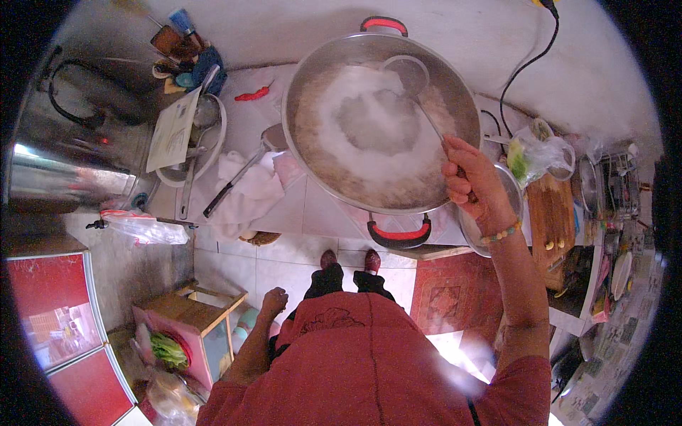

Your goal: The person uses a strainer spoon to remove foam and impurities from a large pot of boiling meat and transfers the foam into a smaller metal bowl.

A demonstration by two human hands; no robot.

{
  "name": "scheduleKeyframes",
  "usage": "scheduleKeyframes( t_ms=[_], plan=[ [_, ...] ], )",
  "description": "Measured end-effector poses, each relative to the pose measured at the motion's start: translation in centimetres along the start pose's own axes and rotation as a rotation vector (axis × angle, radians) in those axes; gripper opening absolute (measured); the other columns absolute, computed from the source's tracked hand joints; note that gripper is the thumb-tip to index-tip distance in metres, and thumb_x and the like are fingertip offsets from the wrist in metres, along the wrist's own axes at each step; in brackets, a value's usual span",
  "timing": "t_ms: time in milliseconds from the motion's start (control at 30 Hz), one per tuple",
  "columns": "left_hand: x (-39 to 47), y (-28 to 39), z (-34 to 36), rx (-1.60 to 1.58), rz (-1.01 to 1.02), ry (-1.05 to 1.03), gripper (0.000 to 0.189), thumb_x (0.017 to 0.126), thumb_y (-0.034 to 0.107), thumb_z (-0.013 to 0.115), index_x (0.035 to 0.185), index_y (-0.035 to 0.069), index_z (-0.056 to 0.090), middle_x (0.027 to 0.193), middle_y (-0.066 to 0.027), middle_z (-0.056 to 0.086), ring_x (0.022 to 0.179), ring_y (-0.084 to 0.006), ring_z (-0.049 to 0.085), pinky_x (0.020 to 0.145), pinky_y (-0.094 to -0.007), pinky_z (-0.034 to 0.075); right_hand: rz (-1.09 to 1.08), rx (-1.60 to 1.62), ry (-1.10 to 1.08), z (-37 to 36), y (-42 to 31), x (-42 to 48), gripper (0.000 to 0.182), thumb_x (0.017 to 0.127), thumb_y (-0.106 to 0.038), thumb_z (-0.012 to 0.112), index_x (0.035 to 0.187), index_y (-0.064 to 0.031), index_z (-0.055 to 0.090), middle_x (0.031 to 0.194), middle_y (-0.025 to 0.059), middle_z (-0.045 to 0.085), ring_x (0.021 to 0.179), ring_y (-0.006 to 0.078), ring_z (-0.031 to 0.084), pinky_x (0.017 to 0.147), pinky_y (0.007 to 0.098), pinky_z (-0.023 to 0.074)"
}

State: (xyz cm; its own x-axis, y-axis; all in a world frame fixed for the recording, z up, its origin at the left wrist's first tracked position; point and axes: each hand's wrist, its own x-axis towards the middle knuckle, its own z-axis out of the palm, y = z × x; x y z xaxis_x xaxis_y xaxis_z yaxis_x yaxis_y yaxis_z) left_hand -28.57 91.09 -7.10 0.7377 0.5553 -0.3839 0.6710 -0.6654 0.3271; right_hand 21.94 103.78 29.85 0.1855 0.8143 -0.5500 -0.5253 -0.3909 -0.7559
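My right hand [469, 173] grips the handle of a long-handled ladle [430, 121]. Its round head hangs over the far right part of a large wide pan [298, 160]; whether that head is mesh or solid I cannot tell. White foam rings a greyish, cloudy liquid [378, 125] in the pan, and steam blurs it. Two red-and-black handles stick out, one at the wall side and one towards me. My left hand [275, 302] hangs low beside my body, fingers curled, with nothing visible in it.
Left of the pan lie a black-handled spatula [234, 181], a pale cloth [250, 191], a red chili [253, 95] and a white basin [221, 138] of utensils. At right are a metal lid [506, 197], a wooden cutting board [551, 213] and bagged greens [525, 160]. A black cord [527, 69] hangs along the wall.
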Motion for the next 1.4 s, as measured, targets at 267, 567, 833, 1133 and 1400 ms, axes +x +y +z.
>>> scheduleKeyframes(
  t_ms=[267,567,833,1133,1400],
  plan=[
    [-0.3,-0.7,1.6,-0.308,-0.217,-0.029,0.015,0.066,0.017,0.058,0.074,0.004,0.059,0.086,-0.0116,0.059,0.061,-0.0211,0.059,0.055,-0.0331,0.049,0.100,-0.020,-0.061,1.7,-0.3,-0.3,0.013,0.085,-0.026,0.049,0.090,-0.0143,0.045,0.051,-0.0050,0.039,0.034,0.0037,0.032,0.027,0.0177,0.0256],
    [0.2,0.1,-0.1,-0.124,-0.064,-0.046,0.015,0.072,0.014,0.051,0.078,0.003,0.059,0.087,-0.0138,0.059,0.067,-0.0230,0.059,0.063,-0.0348,0.049,0.119,0.153,-0.189,0.6,0.9,-0.5,0.031,0.085,-0.009,0.043,0.116,-0.0086,0.043,0.064,0.0018,0.049,0.032,0.0035,0.029,0.026,0.0170,0.0245],
    [0.8,0.7,1.0,-0.405,-0.320,-0.067,0.020,0.075,0.018,0.050,0.085,0.003,0.059,0.086,-0.0164,0.059,0.074,-0.0238,0.059,0.066,-0.0363,0.049,0.135,-0.054,-0.185,1.6,0.9,-1.6,0.036,0.083,-0.009,0.045,0.118,-0.0043,0.040,0.060,0.0010,0.046,0.031,0.0032,0.029,0.026,0.0163,0.0236],
    [-0.1,1.4,3.3,-0.599,-0.438,0.042,0.029,0.075,0.022,0.051,0.091,-0.001,0.056,0.067,-0.0162,0.060,0.050,-0.0222,0.059,0.055,-0.0334,0.050,0.273,-0.194,-0.192,1.2,0.3,-3.4,0.037,0.084,-0.010,0.044,0.121,-0.0080,0.039,0.055,-0.0006,0.039,0.031,0.0027,0.027,0.025,0.0156,0.0197],
    [0.2,2.2,2.7,-0.521,-0.397,0.003,0.026,0.075,0.020,0.049,0.087,-0.001,0.058,0.080,-0.0154,0.060,0.051,-0.0232,0.058,0.058,-0.0350,0.049,0.325,-0.124,-0.234,-0.6,0.8,-5.3,0.035,0.086,-0.008,0.043,0.120,-0.0075,0.042,0.057,-0.0011,0.037,0.034,0.0015,0.026,0.026,0.0148,0.0187]
  ],
)
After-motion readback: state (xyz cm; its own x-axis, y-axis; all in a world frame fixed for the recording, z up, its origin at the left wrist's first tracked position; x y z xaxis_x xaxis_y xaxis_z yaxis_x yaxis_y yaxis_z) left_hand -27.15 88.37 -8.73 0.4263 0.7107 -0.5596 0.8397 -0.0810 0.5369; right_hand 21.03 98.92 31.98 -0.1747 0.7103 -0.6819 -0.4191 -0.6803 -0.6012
